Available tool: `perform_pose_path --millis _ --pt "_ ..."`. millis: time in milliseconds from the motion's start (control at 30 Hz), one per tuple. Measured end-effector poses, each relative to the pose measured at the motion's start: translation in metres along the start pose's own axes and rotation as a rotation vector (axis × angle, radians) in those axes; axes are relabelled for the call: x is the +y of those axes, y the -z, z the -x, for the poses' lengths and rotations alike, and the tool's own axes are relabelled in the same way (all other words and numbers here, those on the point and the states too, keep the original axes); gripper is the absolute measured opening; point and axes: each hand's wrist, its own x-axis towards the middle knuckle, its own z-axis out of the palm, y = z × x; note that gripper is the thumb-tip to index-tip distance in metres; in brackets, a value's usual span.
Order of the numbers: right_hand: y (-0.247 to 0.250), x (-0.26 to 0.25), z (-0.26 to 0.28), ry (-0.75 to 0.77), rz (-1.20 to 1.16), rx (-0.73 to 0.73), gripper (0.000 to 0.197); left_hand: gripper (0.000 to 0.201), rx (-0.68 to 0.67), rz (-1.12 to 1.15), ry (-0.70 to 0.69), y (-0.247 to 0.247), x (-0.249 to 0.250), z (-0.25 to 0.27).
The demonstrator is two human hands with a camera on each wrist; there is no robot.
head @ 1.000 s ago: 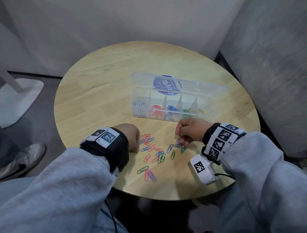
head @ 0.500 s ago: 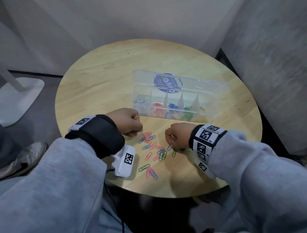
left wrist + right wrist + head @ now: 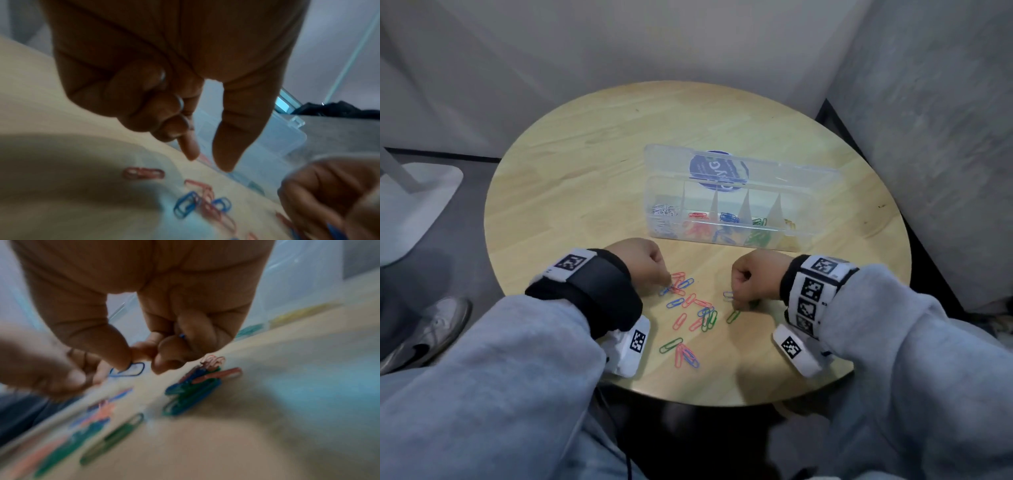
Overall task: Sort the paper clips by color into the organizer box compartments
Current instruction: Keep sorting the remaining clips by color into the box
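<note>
Loose red, blue and green paper clips [image 3: 695, 308] lie on the round wooden table [image 3: 585, 171] in front of the clear organizer box [image 3: 808, 171], whose lid stands open. Its compartments hold, left to right, silver, red, blue, green and yellow clips. My left hand [image 3: 643, 263] hovers at the pile's upper left; its index finger and thumb [image 3: 205, 162] point down, apart, on either side of a red clip [image 3: 203, 158]. My right hand [image 3: 756, 277] is curled at the pile's right, thumb [image 3: 123, 361] on a blue clip [image 3: 131, 369], something blue tucked in its curled fingers.
Grey walls close in behind and to the right of the table. A white stand base [image 3: 414, 198] and a shoe [image 3: 424, 335] are on the floor at the left. Bare tabletop lies left of the box and behind it.
My right hand slid left from the green clips onto a blue clip. My left hand turned at the wrist and settled over the red clips at the pile's upper left.
</note>
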Motion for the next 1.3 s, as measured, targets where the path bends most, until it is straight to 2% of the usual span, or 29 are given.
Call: perform_pose_path --millis 100,267,367,467,600,733,800,900,1000,1067,1133,1300 --pt "0.006 0.013 -0.003 -0.038 -0.134 0.045 0.024 0.003 0.012 -0.141 0.01 -0.01 -0.002 0.001" --pt "0.002 0.034 -0.005 -0.09 -0.637 0.034 0.028 0.018 -0.005 -0.212 0.007 -0.015 -0.003 -0.003" --pt "0.006 0.035 -0.004 -0.148 -0.886 0.007 0.033 0.016 0.0 -0.253 0.006 -0.014 0.0 -0.003" --pt "0.009 0.04 0.0 -0.235 -0.944 -0.02 0.036 0.006 -0.017 -0.276 0.015 -0.014 0.003 -0.003" --pt "0.01 0.048 0.009 -0.32 -1.013 0.042 0.031 0.008 -0.044 -0.271 0.039 -0.014 0.004 -0.004" --pt "0.014 0.045 0.021 -0.332 -0.975 0.043 0.027 0.005 -0.062 -0.178 0.052 -0.009 0.003 -0.002" --pt "0.016 0.044 0.026 -0.288 -0.888 0.054 0.024 0.013 -0.061 -0.072 0.043 -0.003 0.005 0.0" --pt "0.016 0.048 0.033 -0.176 -0.572 0.101 0.02 0.026 -0.054 0.058 0.023 0.007 0.009 0.009" --pt "0.016 0.042 0.038 -0.089 -0.321 0.072 0.018 0.02 -0.068 0.236 0.006 0.011 0.008 0.019" --pt "0.016 0.034 0.038 -0.026 -0.207 0.085 0.015 0.015 -0.045 0.435 0.042 0.01 0.006 0.023" --pt "0.016 0.031 0.034 0.024 -0.133 0.097 0.014 0.027 -0.033 0.614 0.094 0.007 0.006 0.026" --pt "0.018 0.032 0.022 0.085 0.013 0.071 0.01 0.031 -0.027 0.807 0.191 -0.003 0.015 0.033"
